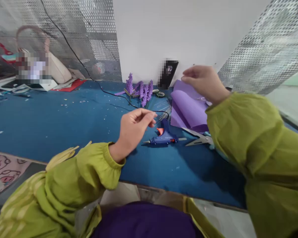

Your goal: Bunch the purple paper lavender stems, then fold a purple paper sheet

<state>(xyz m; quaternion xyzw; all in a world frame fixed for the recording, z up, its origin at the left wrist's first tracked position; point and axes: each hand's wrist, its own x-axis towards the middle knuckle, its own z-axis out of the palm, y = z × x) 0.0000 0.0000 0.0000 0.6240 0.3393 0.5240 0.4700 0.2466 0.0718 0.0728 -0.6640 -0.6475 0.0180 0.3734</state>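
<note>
My left hand point(132, 130) hovers over the blue table point(64, 122) with thumb and fingers pinched together; what they hold, if anything, is too thin to make out. A bundle of fine wires point(162, 110) lies just beyond its fingertips. My right hand point(203, 82) is raised above folded purple foam sheets point(188, 107), fingers pinched at the top edge of a sheet. A blue glue gun point(164, 135) lies between the hands. Scissors point(198, 137) rest right of it, partly under my right sleeve.
Purple paper lavender stems point(141, 89) and tape rolls point(160, 94) lie at the back by the white wall. A black cable point(89, 74) runs across the table. A bag point(43, 66) and papers sit at the far left. Perforated metal panels point(270, 49) flank both sides.
</note>
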